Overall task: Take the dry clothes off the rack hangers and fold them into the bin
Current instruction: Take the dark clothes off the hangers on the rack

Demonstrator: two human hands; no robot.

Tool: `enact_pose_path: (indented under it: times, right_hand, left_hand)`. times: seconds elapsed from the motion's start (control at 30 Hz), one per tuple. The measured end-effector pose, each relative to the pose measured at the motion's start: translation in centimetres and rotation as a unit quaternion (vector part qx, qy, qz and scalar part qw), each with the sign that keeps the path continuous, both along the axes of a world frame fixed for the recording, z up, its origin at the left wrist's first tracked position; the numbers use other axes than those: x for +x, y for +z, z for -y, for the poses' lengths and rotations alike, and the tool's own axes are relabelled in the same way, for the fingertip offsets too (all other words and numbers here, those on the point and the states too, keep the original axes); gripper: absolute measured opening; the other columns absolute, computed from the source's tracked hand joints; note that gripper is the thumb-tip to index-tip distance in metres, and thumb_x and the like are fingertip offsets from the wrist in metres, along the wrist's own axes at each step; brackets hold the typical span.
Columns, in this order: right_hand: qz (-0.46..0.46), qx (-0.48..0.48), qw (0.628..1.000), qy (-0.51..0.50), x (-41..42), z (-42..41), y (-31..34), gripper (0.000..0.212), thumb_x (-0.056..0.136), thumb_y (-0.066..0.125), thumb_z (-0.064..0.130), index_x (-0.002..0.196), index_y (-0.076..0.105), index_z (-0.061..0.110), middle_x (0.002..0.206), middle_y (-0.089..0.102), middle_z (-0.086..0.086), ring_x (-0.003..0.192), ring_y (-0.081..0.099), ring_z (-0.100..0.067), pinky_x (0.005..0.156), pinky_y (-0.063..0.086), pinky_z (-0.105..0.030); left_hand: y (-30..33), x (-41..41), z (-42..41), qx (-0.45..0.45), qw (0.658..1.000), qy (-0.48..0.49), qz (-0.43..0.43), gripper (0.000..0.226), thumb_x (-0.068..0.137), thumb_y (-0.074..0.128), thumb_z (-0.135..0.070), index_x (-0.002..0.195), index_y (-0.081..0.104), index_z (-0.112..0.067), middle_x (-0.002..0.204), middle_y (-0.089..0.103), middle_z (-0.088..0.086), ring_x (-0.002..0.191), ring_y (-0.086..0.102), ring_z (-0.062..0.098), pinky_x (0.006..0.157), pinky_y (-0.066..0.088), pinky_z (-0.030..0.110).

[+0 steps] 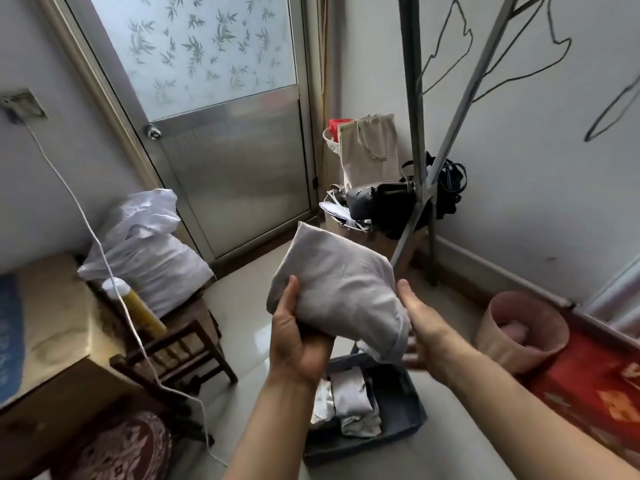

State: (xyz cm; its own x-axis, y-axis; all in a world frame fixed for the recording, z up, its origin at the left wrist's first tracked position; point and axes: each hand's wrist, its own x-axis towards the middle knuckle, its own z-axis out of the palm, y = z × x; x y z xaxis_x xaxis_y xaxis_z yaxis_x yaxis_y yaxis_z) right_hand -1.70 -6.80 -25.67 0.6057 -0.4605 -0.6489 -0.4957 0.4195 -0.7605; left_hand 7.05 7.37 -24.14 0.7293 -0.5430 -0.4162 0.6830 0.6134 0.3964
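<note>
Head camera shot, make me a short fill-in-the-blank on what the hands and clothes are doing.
1. The left hand grips a folded ____ garment.
2. The right hand is ____, fingers straight beside it.
3. The grey bin on the floor already holds ____ clothes.

Missing words: grey; open; folded

- One head-worn wide-angle view, looking forward and down from standing height.
- Both forearms reach in from the bottom edge, close to the lens.
- It faces the door (221, 133) and the room's corner.
</note>
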Motion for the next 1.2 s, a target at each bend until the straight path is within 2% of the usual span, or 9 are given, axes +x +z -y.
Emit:
enact_pose_path:
  times: [0.07,0.2,0.4,0.53,0.67,0.77,0.9,1.07,1.2]
  right_hand:
    - [0.012,0.184,0.981,0.052,0.9,-1.0,-2.3,0.091,0.078,0.029,0.087,0.113,0.060,0.009,0.117,0.064,-0.025,0.099,0.067,-0.043,0.071,0.058,-0.046]
    - [0.196,0.389,0.900,-0.013,2.5,-1.6,-5.2,0.102,0.077,0.031,0.087,0.134,0.052,0.004,0.130,0.057,-0.031,0.116,0.059,-0.046,0.096,0.050,-0.055]
    - [0.181,0.250,0.951,-0.025,6.9,1.7,-6.3,0.087,0.073,0.069,0.067,0.124,0.056,-0.001,0.126,0.061,-0.016,0.116,0.060,-0.035,0.094,0.049,-0.045]
    - [0.102,0.159,0.982,0.021,9.5,2.1,-7.9,0.045,0.076,0.073,0.021,0.113,0.067,-0.004,0.096,0.073,-0.015,0.085,0.070,-0.026,0.071,0.057,-0.032]
    - [0.095,0.142,0.985,0.003,11.2,2.3,-11.6,0.051,0.070,0.072,0.009,0.116,0.060,-0.010,0.110,0.066,-0.025,0.096,0.064,-0.033,0.086,0.053,-0.040]
    - [0.114,0.157,0.980,-0.042,12.2,2.0,-15.0,0.024,0.082,0.066,0.001,0.105,0.060,-0.003,0.103,0.065,-0.023,0.092,0.063,-0.031,0.085,0.051,-0.042]
    - [0.133,0.159,0.976,-0.066,13.6,1.2,-20.5,0.021,0.087,0.061,-0.003,0.107,0.058,0.004,0.100,0.070,-0.016,0.089,0.067,-0.027,0.087,0.052,-0.043]
    - [0.097,0.191,0.977,-0.021,14.6,1.5,-26.5,0.063,0.067,0.076,0.007,0.126,0.056,0.005,0.118,0.067,-0.021,0.104,0.064,-0.035,0.082,0.056,-0.043]
    - [0.019,0.206,0.977,0.044,15.6,2.6,-30.3,0.045,0.082,0.072,0.035,0.115,0.067,0.005,0.111,0.072,-0.018,0.108,0.066,-0.035,0.094,0.052,-0.045]
  left_hand:
    - [-0.8,1.3,-0.1,-0.003,1.000,-0.004,-0.015,0.044,0.092,0.057,-0.035,0.124,0.062,-0.003,0.119,0.069,0.019,0.110,0.063,0.034,0.098,0.047,0.048]
    - [-2.5,2.9,-0.6,0.027,0.999,-0.020,-0.029,0.042,0.088,0.061,-0.034,0.118,0.065,-0.005,0.115,0.071,0.019,0.103,0.067,0.036,0.083,0.052,0.048]
    - [-5.1,5.9,-1.8,0.086,0.995,-0.055,0.001,0.019,0.092,0.058,-0.021,0.097,0.068,-0.007,0.085,0.077,0.014,0.089,0.069,0.030,0.079,0.051,0.043]
    - [-8.1,8.7,-1.8,0.126,0.989,-0.071,-0.002,0.041,0.094,0.055,-0.044,0.106,0.074,-0.010,0.108,0.074,0.015,0.105,0.067,0.031,0.095,0.049,0.046]
    - [-12.5,12.1,-1.5,0.139,0.986,-0.076,-0.041,0.068,0.095,0.039,-0.063,0.129,0.061,-0.008,0.127,0.065,0.018,0.117,0.061,0.033,0.090,0.050,0.045]
    - [-15.4,12.8,-1.3,0.120,0.989,-0.083,-0.032,0.077,0.087,0.046,-0.069,0.133,0.057,-0.008,0.129,0.064,0.018,0.120,0.061,0.034,0.099,0.047,0.048]
    - [-20.3,12.1,-0.3,0.227,0.966,-0.126,0.017,0.082,0.064,0.085,-0.048,0.128,0.058,-0.005,0.119,0.070,0.017,0.109,0.068,0.034,0.100,0.050,0.050]
    - [-27.1,13.4,0.8,0.346,0.933,-0.084,0.051,0.063,0.063,0.082,-0.040,0.114,0.064,-0.007,0.100,0.076,0.013,0.091,0.074,0.031,0.085,0.059,0.049]
    - [-32.1,14.6,0.8,0.386,0.909,-0.099,0.120,0.057,0.068,0.081,-0.035,0.115,0.063,-0.009,0.102,0.076,0.010,0.093,0.074,0.029,0.088,0.058,0.051]
